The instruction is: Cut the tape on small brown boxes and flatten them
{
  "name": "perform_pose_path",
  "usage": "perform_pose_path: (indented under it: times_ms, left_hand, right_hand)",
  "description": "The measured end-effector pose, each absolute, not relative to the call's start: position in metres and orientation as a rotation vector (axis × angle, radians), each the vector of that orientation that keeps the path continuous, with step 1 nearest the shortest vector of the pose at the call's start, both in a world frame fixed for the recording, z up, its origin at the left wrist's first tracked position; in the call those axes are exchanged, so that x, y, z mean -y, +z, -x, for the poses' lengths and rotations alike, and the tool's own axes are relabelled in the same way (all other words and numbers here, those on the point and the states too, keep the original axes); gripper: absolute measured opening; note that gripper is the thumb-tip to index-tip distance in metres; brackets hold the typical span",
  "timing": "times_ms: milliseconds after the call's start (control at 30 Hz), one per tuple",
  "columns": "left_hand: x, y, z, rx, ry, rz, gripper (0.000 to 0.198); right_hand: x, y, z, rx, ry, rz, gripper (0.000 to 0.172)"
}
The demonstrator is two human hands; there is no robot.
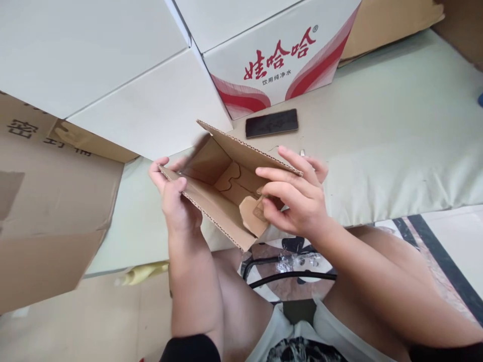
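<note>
A small brown corrugated cardboard box is held in front of me above my knees, its open side turned towards me so the interlocking bottom flaps show inside. My left hand grips the box's left wall, thumb over the rim and fingers behind. My right hand is closed on the right side, fingers pinching a rounded flap at the near corner.
A dark phone lies on the pale green mat beyond the box. White cartons, one with red print, stand at the back. A large flattened brown carton lies to the left. A black cable runs under my knees.
</note>
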State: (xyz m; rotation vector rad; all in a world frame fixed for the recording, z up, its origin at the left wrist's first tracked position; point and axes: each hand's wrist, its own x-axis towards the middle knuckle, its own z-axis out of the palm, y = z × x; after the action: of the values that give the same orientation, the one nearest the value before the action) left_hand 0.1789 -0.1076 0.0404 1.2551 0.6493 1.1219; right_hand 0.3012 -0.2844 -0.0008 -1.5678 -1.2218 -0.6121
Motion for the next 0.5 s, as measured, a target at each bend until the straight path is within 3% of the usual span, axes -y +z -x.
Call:
perform_pose_path:
  times_ms: [267, 500]
  left_hand:
    - [0.098, 0.024, -0.169, -0.746, 1.050, -1.548, 0.051]
    - [0.100, 0.014, -0.171, -0.838, 0.982, -1.765, 0.077]
  right_hand:
    - [0.286, -0.005, -0.297, 1.294, -0.463, 1.517, 0.018]
    - [0.286, -0.011, -0.292, 1.156, -0.564, 1.205, 0.037]
